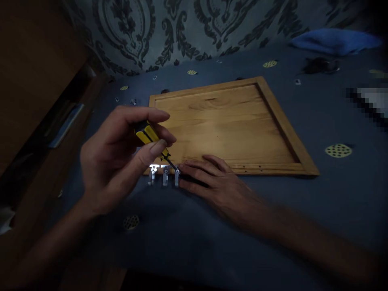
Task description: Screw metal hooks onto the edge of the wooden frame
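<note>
A wooden panel (230, 125) with a raised frame lies flat on a blue-grey cloth. A shiny metal hook bracket (163, 173) with three hooks sits at the panel's near left edge. My left hand (121, 157) is closed round a yellow and black screwdriver (150, 137), whose tip points down at the bracket's right end. My right hand (212, 182) lies flat with fingers stretched out, its fingertips touching the bracket's right end and the panel's near edge.
The blue-grey cloth (318, 202) has yellow dotted round patches (338, 150). A blue folded cloth (333, 40) lies at the far right. A wooden shelf unit (39, 81) stands on the left. Small bits are scattered near the patterned wall (182, 28).
</note>
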Demonstrator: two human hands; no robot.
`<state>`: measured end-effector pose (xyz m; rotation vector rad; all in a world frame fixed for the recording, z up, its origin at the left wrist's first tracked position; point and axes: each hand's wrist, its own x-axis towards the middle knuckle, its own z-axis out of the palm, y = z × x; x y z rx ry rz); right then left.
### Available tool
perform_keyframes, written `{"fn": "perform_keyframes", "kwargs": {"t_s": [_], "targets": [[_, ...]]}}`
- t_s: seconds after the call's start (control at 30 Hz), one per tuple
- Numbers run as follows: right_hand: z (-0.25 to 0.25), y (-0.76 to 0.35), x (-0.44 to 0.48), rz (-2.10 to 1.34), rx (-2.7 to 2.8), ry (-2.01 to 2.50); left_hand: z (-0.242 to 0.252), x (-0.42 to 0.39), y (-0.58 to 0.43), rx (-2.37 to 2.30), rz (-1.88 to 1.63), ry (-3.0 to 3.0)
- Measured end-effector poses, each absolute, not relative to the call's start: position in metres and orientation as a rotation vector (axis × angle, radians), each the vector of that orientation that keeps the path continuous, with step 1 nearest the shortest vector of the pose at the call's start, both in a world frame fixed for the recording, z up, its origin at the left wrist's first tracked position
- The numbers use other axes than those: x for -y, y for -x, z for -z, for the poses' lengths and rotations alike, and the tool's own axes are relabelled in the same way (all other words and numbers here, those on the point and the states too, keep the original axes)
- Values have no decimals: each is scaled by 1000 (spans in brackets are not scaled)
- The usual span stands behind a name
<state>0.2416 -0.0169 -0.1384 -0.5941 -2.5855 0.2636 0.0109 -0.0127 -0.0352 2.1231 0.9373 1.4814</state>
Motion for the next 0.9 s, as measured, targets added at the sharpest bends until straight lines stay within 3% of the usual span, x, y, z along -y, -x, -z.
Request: {"fn": "perform_keyframes", "kwargs": {"t_s": [0.9], "targets": [[135,-240,18,-289,2609,636,39,16,-12,-1022,-1300,-2188]]}}
